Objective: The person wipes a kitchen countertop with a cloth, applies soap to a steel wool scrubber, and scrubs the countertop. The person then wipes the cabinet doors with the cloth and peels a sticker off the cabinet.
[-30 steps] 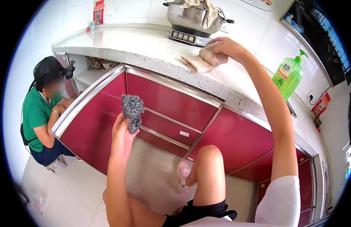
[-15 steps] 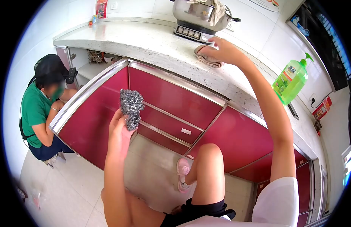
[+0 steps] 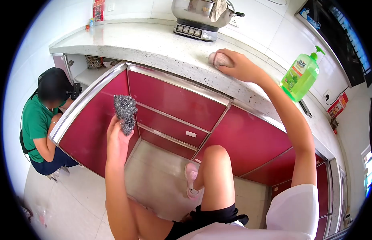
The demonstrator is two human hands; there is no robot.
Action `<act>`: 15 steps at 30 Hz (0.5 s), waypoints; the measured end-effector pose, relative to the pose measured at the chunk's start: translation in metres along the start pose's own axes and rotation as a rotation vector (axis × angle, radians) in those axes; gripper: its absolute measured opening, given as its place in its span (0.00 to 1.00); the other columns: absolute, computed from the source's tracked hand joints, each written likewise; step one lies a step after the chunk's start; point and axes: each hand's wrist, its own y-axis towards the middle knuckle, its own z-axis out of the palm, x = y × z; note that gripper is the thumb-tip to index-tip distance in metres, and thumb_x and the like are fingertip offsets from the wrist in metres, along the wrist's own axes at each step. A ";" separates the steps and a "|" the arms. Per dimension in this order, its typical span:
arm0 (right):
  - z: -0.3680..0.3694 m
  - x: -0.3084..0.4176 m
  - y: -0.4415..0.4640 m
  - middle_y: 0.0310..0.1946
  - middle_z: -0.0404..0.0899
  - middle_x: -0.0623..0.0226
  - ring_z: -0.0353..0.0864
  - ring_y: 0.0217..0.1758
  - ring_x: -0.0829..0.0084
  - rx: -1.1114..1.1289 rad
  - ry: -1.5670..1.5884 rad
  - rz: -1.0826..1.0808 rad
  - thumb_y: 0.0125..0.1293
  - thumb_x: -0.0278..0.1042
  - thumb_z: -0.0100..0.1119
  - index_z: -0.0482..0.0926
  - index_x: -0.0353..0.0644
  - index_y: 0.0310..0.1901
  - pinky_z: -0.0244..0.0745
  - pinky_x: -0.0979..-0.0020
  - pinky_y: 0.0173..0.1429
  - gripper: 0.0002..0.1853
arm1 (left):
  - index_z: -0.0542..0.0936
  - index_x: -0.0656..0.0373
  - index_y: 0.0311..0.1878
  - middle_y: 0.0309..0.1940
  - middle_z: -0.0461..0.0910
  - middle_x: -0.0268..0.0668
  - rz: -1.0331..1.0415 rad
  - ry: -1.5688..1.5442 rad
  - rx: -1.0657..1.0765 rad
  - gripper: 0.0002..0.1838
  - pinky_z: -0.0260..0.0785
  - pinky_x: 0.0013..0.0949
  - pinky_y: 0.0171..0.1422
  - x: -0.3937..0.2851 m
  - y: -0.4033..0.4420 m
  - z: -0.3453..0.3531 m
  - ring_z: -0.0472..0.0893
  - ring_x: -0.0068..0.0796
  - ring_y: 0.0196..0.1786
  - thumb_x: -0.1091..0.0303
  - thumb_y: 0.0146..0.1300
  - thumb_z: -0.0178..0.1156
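Observation:
My left hand (image 3: 119, 132) is closed round the lower part of a steel wool scrubber (image 3: 125, 112), held up in front of the open red cabinet door (image 3: 94, 124). On the countertop (image 3: 154, 43), my right hand (image 3: 240, 66) grips a folded, pale brownish cloth (image 3: 220, 60) near the front edge. The fingers wrap over the cloth, so part of it is hidden. Behind it stands an electric pot (image 3: 200, 18) with a row of buttons on its base and a cloth hanging over its rim.
A green pump bottle (image 3: 300, 76) stands on the counter at the right. At the left, a person in a green shirt (image 3: 36, 124) crouches beside the open door and cabinet. Red drawers (image 3: 174, 92) and lower doors (image 3: 246, 140) line the front, near my knee.
My right hand has closed on the cloth and bunched it up; half a second ago its fingers were spread above it. The left hand still holds the scrubber. The view has shifted slightly.

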 end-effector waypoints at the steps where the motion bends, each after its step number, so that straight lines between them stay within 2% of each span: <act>1: -0.001 0.006 -0.019 0.48 0.77 0.49 0.77 0.51 0.51 -0.144 0.019 -0.022 0.59 0.39 0.62 0.73 0.44 0.58 0.72 0.60 0.56 0.25 | 0.69 0.54 0.61 0.52 0.75 0.29 -0.001 0.005 -0.032 0.18 0.64 0.32 0.53 -0.003 -0.002 0.003 0.73 0.20 0.51 0.61 0.71 0.50; 2: -0.002 0.013 -0.038 0.50 0.76 0.50 0.75 0.52 0.50 -0.287 0.035 -0.048 0.58 0.35 0.63 0.73 0.46 0.58 0.72 0.60 0.57 0.25 | 0.69 0.54 0.61 0.52 0.75 0.29 -0.004 -0.004 -0.034 0.18 0.64 0.32 0.53 -0.006 -0.004 0.005 0.73 0.20 0.51 0.61 0.71 0.50; 4: 0.007 0.030 -0.082 0.55 0.71 0.52 0.72 0.56 0.50 -0.467 -0.132 -0.097 0.54 0.29 0.65 0.73 0.51 0.59 0.70 0.57 0.59 0.28 | 0.69 0.55 0.61 0.52 0.75 0.29 0.025 0.026 -0.010 0.18 0.64 0.31 0.52 -0.008 -0.007 0.008 0.73 0.21 0.51 0.61 0.71 0.49; 6: 0.032 0.030 -0.114 0.58 0.68 0.56 0.69 0.59 0.51 -0.569 -0.555 -0.186 0.50 0.26 0.66 0.73 0.55 0.60 0.67 0.53 0.61 0.32 | 0.69 0.55 0.61 0.52 0.75 0.29 0.029 0.016 -0.001 0.18 0.64 0.31 0.53 -0.009 -0.011 0.009 0.73 0.20 0.51 0.61 0.71 0.48; 7: 0.051 0.017 -0.119 0.60 0.68 0.58 0.68 0.61 0.52 -0.622 -0.669 -0.218 0.48 0.25 0.66 0.73 0.58 0.60 0.64 0.50 0.64 0.34 | 0.69 0.55 0.61 0.52 0.75 0.29 0.035 0.020 0.022 0.18 0.64 0.31 0.53 -0.009 -0.011 0.010 0.73 0.20 0.50 0.62 0.71 0.48; 10: 0.078 -0.008 -0.130 0.64 0.64 0.58 0.63 0.66 0.53 -0.630 -0.806 -0.213 0.49 0.24 0.62 0.72 0.61 0.61 0.60 0.49 0.67 0.34 | 0.69 0.55 0.61 0.51 0.76 0.29 0.025 0.026 0.043 0.18 0.64 0.31 0.53 -0.006 -0.013 0.014 0.73 0.18 0.50 0.62 0.71 0.49; 15: 0.092 -0.003 -0.115 0.66 0.62 0.60 0.61 0.67 0.52 -0.617 -0.916 -0.135 0.51 0.28 0.62 0.71 0.62 0.64 0.57 0.47 0.68 0.35 | 0.71 0.56 0.60 0.52 0.77 0.29 0.009 0.068 0.067 0.18 0.63 0.30 0.56 -0.009 -0.016 0.021 0.74 0.18 0.51 0.63 0.71 0.48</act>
